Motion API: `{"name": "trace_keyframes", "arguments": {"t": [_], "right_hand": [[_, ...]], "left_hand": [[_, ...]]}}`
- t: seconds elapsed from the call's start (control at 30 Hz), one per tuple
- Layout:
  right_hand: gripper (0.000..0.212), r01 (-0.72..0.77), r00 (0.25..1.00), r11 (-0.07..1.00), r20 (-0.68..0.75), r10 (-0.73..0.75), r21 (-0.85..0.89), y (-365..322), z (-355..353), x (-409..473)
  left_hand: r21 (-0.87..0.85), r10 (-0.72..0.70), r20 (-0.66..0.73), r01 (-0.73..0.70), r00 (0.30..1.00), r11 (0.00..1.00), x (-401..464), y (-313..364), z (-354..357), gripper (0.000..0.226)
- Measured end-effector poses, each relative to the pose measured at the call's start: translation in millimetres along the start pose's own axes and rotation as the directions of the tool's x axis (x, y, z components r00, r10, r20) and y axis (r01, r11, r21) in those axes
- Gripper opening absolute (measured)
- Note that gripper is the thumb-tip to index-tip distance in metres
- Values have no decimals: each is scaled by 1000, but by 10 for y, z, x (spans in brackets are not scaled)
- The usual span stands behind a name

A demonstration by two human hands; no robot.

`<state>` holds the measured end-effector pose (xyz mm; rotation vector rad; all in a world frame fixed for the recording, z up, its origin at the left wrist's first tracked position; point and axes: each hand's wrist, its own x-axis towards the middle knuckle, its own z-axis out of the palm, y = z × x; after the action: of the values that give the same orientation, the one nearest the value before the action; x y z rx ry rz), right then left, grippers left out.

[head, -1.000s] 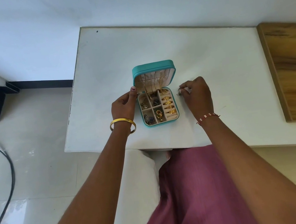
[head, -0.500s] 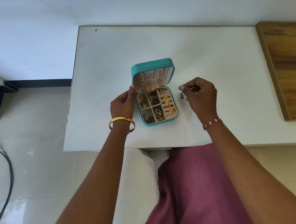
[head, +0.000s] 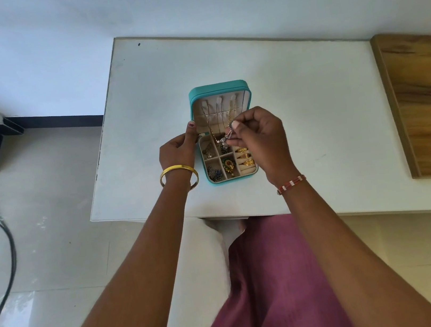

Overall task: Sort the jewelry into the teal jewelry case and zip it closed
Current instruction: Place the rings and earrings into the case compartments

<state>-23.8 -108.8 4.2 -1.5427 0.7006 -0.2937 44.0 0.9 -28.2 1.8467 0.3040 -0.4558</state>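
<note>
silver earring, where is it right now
In the head view, the silver earring is pinched by the right hand above the teal jewelry case, over its upper middle compartment.

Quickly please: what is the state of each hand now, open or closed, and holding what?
Left hand: grips the left edge of the teal jewelry case.
Right hand: pinches a small silver jewelry piece above the case.

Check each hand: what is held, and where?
Right hand pinches a small silver jewelry piece by its upper end over the teal case. Left hand holds the case's left edge.
</note>
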Motion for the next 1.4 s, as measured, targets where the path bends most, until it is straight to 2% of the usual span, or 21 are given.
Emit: {"name": "trace_keyframes", "arguments": {"t": [0.17, 0.33, 0.47, 0.57, 0.67, 0.73, 0.8, 0.9, 1.07, 1.4], "right_hand": [[9, -32, 999, 993, -17, 30, -113, 114, 87, 46], [11, 71, 996, 925, -16, -83, -372, 197, 84, 70], [12, 142, 979, 867, -64, -196, -477, 205, 2, 33], [14, 107, 961, 878, -178, -212, -467, 246, -63, 30], [30, 37, 962, 914, -234, -142, -404, 264, -82, 91], [42, -32, 978, 942, -203, -39, -333, 265, -56, 161], [43, -79, 987, 960, -154, 38, -267, 288, -21, 226], [35, -65, 989, 966, -146, 28, -252, 324, -6, 285], [33, -92, 984, 969, -172, 53, -228, 383, -60, 339], [54, -192, 975, 954, -153, 159, -229, 374, -132, 419]], "left_hand": [[-6, 5, 6, -5, 1000, 1000, -2, -5, -4, 46], [3, 5, 9, -5, 1000, 1000, 1, -10, -8, 46], [-9, -3, 15, 4, 1000, 1000, -4, -7, -9, 46], [-4, -11, 8, 11, 1000, 1000, -2, -4, -5, 45], [-9, -18, 1, 18, 1000, 1000, 5, -8, 9, 45], [-5, -19, -8, 19, 1000, 1000, 5, -6, 17, 45], [6, -17, -16, 17, 1000, 1000, 2, -3, 27, 44], [23, -2, -29, 3, 1000, 1000, -11, -1, 39, 41], [113, 52, -6, -52, 999, 992, -19, -47, 38, 30], [145, 96, 57, -104, 994, 984, 6, -92, 24, 27]]}}
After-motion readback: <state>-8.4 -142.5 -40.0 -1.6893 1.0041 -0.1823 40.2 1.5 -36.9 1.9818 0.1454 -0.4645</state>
